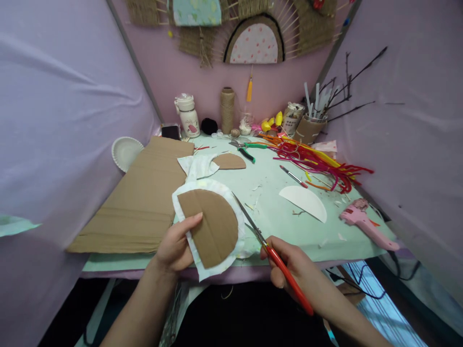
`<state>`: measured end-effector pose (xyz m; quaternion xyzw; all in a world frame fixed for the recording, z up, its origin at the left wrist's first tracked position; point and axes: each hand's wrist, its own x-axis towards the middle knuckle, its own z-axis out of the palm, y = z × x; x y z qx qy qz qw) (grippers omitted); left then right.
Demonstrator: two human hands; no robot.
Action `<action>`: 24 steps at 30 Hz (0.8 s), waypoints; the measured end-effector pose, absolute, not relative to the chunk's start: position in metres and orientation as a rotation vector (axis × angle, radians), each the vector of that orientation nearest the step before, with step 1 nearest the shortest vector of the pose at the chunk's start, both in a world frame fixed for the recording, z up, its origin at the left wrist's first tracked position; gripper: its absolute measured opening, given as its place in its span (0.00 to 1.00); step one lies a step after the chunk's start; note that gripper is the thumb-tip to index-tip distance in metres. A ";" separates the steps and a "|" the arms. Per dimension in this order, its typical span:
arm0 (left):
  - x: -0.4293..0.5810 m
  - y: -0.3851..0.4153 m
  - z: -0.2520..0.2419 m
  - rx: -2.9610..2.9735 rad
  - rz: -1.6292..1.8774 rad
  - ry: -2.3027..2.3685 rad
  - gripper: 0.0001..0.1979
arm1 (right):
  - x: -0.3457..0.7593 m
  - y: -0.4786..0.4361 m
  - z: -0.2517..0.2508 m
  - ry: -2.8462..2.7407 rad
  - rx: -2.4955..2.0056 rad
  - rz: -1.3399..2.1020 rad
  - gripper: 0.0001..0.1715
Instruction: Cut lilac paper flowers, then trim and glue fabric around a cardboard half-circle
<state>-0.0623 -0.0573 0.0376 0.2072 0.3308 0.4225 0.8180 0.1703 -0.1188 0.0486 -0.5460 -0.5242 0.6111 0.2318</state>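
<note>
My left hand grips a cardboard half-circle by its straight left side, thumb on top and fingers behind. Behind the cardboard lies a larger piece of pale fabric, showing as a white border all round. In my right hand is a pair of scissors with red handles. Their blades are parted and point up and left, at the fabric's right edge; I cannot tell if they touch it. Past the held piece, a fabric scrap and a second cardboard half-circle lie on the table.
A large cardboard sheet covers the table's left side. To the right are a white half-circle, a marker, pliers, colourful pipe cleaners and a pink glue gun. A bottle and twine spool stand behind.
</note>
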 end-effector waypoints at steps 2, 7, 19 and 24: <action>-0.063 -0.058 0.037 0.441 0.894 0.723 0.11 | 0.171 -0.119 0.050 -1.496 -1.466 1.672 0.10; -0.063 -0.059 0.037 0.457 0.870 0.773 0.12 | 0.171 -0.119 0.052 -1.538 -1.447 1.675 0.10; -0.065 -0.059 0.036 0.476 0.806 0.728 0.14 | 0.170 -0.119 0.051 -1.450 -1.459 1.715 0.10; -0.066 -0.058 0.035 0.474 0.836 0.704 0.11 | 0.168 -0.118 0.050 -1.373 -1.491 1.721 0.07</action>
